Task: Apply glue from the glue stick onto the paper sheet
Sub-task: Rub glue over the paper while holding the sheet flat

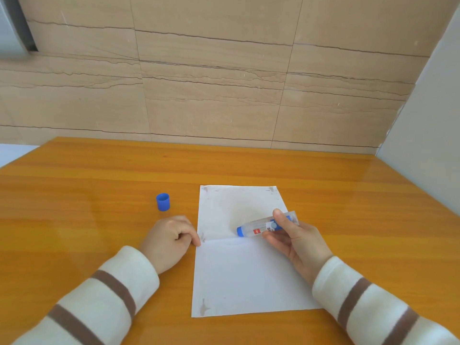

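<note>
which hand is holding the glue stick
The right hand grips the glue stick over the paper; the left hand rests at the paper's edge, holding nothing.

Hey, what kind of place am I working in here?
Probably an indoor desk or craft spot, home or office: a glossy orange wooden table against a beige stone-tiled wall, with a white paper sheet and a blue plastic cap on it.

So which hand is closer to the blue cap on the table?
Left. The left hand rests on the table just in front of the blue cap, at the paper's left edge. The right hand is across the paper, holding the glue stick.
</note>
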A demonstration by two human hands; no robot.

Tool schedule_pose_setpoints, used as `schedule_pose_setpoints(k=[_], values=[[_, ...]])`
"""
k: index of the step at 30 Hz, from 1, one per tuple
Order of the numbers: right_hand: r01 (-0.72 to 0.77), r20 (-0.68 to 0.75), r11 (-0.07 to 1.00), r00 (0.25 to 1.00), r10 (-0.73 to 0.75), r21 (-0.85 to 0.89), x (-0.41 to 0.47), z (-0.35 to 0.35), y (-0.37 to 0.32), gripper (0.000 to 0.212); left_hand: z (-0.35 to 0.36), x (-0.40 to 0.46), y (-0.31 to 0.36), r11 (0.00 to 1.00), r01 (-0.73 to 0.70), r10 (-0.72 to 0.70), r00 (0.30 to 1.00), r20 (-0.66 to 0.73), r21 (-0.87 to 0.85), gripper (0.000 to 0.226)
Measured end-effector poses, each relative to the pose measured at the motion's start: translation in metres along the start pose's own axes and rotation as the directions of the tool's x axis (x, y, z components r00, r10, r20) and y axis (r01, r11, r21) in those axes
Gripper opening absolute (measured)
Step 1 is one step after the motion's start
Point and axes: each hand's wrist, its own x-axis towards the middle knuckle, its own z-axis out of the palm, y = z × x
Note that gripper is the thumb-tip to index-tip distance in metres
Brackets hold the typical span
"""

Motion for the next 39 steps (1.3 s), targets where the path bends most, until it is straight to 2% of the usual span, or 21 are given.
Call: schedule_pose_setpoints(k=[15, 22, 39], values=[[0.013, -0.062, 1.000, 0.998, -0.013, -0.008, -0.003, -0.034, -0.013, 0.054, 0.001, 0.001, -0.003, 1.000, -0.009, 0.009, 1.000, -0.014, -0.010, 0.045], [0.016, -0.138, 0.999, 0.990, -0.021, -0.036, -0.006, -0.049, -0.021, 0.051, 0.002, 0.001, -0.004, 0.999, -0.029, 0.028, 0.999, -0.037, -0.016, 0.047], [0.054, -0.191, 0.998, 0.980, -0.048, 0.029, -0.009, -0.076, -0.029, 0.048, 0.002, 0.000, -0.004, 0.998, -0.051, 0.050, 0.997, -0.052, -0.028, 0.046]])
